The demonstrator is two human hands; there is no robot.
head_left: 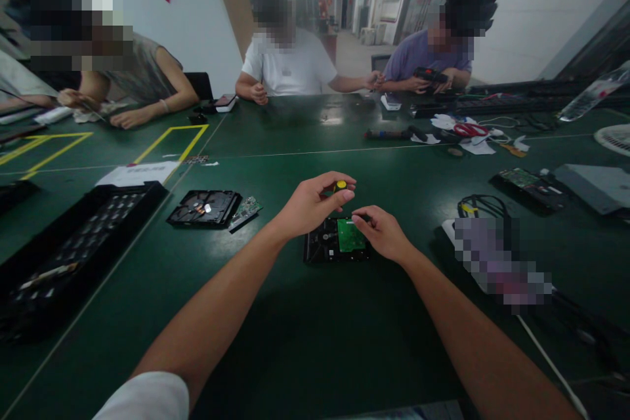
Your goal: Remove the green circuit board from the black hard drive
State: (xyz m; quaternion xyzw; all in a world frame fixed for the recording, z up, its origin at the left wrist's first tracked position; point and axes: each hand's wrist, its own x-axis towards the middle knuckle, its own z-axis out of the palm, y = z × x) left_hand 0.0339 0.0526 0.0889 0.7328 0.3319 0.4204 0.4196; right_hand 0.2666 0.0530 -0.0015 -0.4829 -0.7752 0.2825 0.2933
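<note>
A black hard drive (319, 251) with a green circuit board (351, 236) on it lies on the table in front of me. Above its far edge, my left hand (315, 202) is closed around a screwdriver (341, 185); only its round yellow handle end shows, and the shaft is hidden. My right hand (384, 231) hovers at the right edge of the circuit board, with thumb and fingertips pinched together. Whatever is between those fingertips, if anything, is too small to make out.
Left of the hands lie another hard drive (204, 208) and a loose circuit board (247, 209). A long black tray (147, 191) with small parts stands farther left. Cables (485, 203) and a partly disassembled drive (531, 189) lie right. Several people sit across the green table (275, 328).
</note>
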